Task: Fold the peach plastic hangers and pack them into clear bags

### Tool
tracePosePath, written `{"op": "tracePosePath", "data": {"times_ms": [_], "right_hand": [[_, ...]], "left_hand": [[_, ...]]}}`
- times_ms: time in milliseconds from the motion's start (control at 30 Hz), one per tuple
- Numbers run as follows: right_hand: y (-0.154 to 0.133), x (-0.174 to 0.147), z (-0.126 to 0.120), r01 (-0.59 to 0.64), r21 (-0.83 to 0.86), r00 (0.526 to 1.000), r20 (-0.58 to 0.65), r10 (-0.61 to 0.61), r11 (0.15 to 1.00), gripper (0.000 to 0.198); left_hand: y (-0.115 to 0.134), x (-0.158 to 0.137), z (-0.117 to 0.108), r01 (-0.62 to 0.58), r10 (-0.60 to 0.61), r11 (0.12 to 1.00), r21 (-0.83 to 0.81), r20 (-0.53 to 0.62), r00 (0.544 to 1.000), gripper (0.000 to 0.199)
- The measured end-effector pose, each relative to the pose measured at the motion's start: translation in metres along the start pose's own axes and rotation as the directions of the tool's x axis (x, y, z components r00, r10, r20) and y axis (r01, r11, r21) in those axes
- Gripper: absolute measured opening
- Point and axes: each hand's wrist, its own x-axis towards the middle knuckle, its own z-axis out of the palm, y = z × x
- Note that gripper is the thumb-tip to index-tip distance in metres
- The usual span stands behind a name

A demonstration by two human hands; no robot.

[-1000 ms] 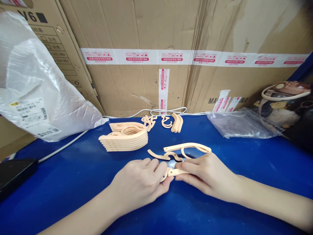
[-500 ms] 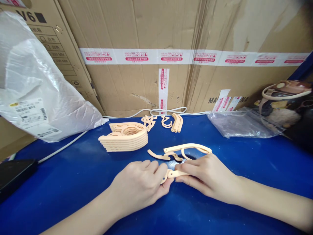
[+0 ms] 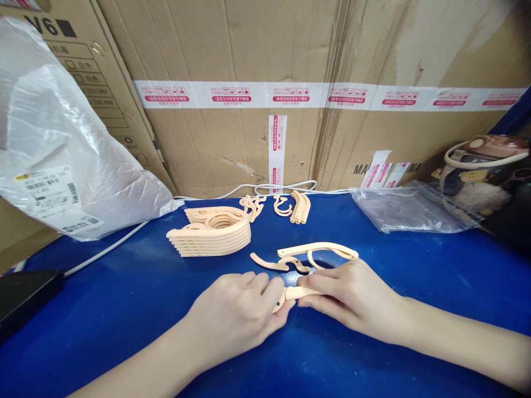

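Observation:
My left hand (image 3: 243, 304) is closed on a beige plastic piece with a small hole, mostly hidden by the fingers; it looks like a folding-hanger hook (image 3: 279, 304). Between the thumb and fingers of my right hand (image 3: 352, 293) is a beige folding-hanger arm (image 3: 301, 293). Its end meets the hook piece between my hands. Just beyond them lie a loose hook (image 3: 269, 265) and a longer hanger part (image 3: 315, 247) with a curved piece below it, partly covered by my right hand.
Stacked folded hangers (image 3: 211, 243) stand left of centre. Small hooks (image 3: 252, 205) and several short arms (image 3: 300, 207) lie farther back. A white plastic package (image 3: 83, 166) leans at left, a clear bag (image 3: 406, 207) lies at right, and cardboard boxes (image 3: 232, 143) close off the back.
The end of the hanger arm has turned slightly against the hook piece, and its end hole no longer shows. Both hands stay in nearly the same place.

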Motion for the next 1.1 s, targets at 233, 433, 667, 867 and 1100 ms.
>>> {"op": "tracePosePath", "data": {"times_ms": [233,433,667,867,1100], "right_hand": [[0.003,0.0,0.003,0.036,-0.057,0.999,-0.007,-0.036,0.998,0.032],[0.003,0.001,0.006,0.056,-0.158,0.997,-0.05,-0.064,0.986,0.032],[0.006,0.001,-0.002,0.129,-0.176,0.972,-0.173,-0.16,0.976,0.031],[0.02,0.004,-0.02,-0.06,-0.255,0.894,-0.445,-0.062,0.965,0.02],[0.037,0.007,-0.023,-0.143,-0.213,0.955,-0.286,0.078,0.967,0.027]], "left_hand": [[-0.002,0.003,0.0,0.013,-0.009,0.998,-0.066,0.06,0.998,0.033],[-0.005,0.002,-0.005,0.051,-0.004,0.966,-0.252,0.182,0.983,0.027],[-0.007,0.002,-0.007,0.314,-0.137,0.802,-0.508,0.356,0.924,0.025],[-0.015,0.003,-0.006,0.36,-0.205,0.814,-0.456,0.353,0.913,0.02],[-0.016,0.003,-0.005,0.341,-0.198,0.843,-0.417,0.348,0.916,0.02]]}}
